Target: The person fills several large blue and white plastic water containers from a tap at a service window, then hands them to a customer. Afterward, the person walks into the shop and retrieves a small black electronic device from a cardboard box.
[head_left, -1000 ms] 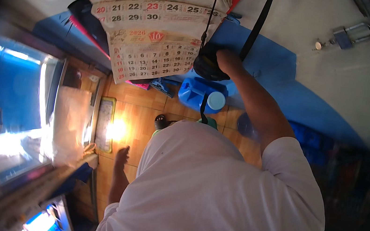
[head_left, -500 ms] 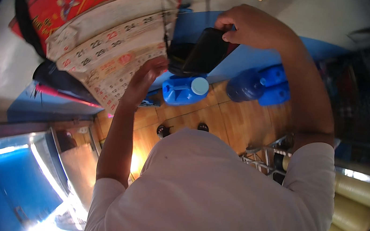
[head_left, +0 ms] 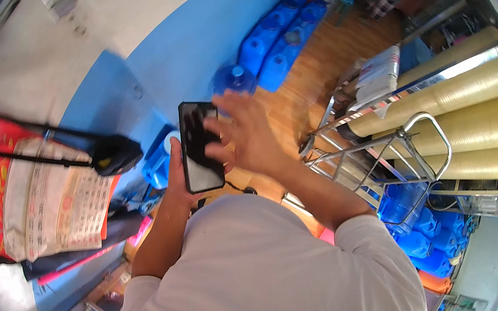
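A black smartphone (head_left: pixel 205 173) with a dark, reflective screen rests in my left hand (head_left: pixel 177 174), which grips it along its lower left edge. Over the screen, my right hand (head_left: pixel 253 132) has its fingers spread and holds nothing. Those fingers are slightly blurred, and whether a fingertip touches the glass I cannot tell. Part of the phone's right side is hidden behind them. Left of the phone, a black pouch-like thing (head_left: pixel 118 155) hangs by straps in front of the wall calendar (head_left: pixel 67 200). A blue jug (head_left: pixel 160 165) stands just behind my left hand.
Several blue water jugs (head_left: pixel 278 58) line the blue-and-white wall ahead. On the right are long yellowish cylinders (head_left: pixel 477 117) on a metal rack, a metal-framed cart (head_left: pixel 423 119) and more blue containers (head_left: pixel 433 248). The floor (head_left: pixel 311 75) is wood-toned.
My view has swung right, away from the calendar. The dark thing my right hand held up by the wall is gone from it; a phone is now in my left hand, with my right over it.
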### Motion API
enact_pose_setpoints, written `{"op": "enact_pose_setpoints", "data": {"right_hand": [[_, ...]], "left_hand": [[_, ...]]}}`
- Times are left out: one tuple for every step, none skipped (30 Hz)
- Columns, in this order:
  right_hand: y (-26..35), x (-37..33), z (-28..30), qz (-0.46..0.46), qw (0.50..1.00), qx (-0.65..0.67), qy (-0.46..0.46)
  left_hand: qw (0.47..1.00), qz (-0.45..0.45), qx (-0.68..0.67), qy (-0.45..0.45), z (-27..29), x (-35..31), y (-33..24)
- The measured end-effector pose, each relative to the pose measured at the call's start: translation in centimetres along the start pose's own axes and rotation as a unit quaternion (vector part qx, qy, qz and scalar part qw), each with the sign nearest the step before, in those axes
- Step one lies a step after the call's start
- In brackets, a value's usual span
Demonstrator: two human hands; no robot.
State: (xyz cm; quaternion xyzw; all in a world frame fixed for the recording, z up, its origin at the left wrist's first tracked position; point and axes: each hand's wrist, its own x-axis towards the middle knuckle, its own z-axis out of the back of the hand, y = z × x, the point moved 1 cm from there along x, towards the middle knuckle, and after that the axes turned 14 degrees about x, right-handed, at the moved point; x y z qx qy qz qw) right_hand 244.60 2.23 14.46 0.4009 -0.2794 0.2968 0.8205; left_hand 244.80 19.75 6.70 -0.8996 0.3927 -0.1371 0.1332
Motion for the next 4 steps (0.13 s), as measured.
{"op": "enact_pose_setpoints", "data": {"right_hand": [[-0.5, -2.0, 1.2, -0.036, 0.998, -0.019, 0.048], [-1.1, -3.6, 2.8, -0.055, 0.995, -0.034, 0.075], [-1.7, -4.9, 4.4, -0.069, 0.992, -0.048, 0.092], [-3.4, -5.5, 6.2, -0.070, 0.991, -0.070, 0.091]], "left_hand": [[0.998, -0.007, -0.038, -0.045, -0.2, 1.6, 1.6], [0.996, 0.006, 0.070, -0.059, -0.5, 3.7, 2.5], [0.993, 0.011, 0.082, -0.090, -0.8, 5.9, 3.7], [0.989, 0.014, 0.090, -0.113, -1.2, 8.0, 5.0]]}}
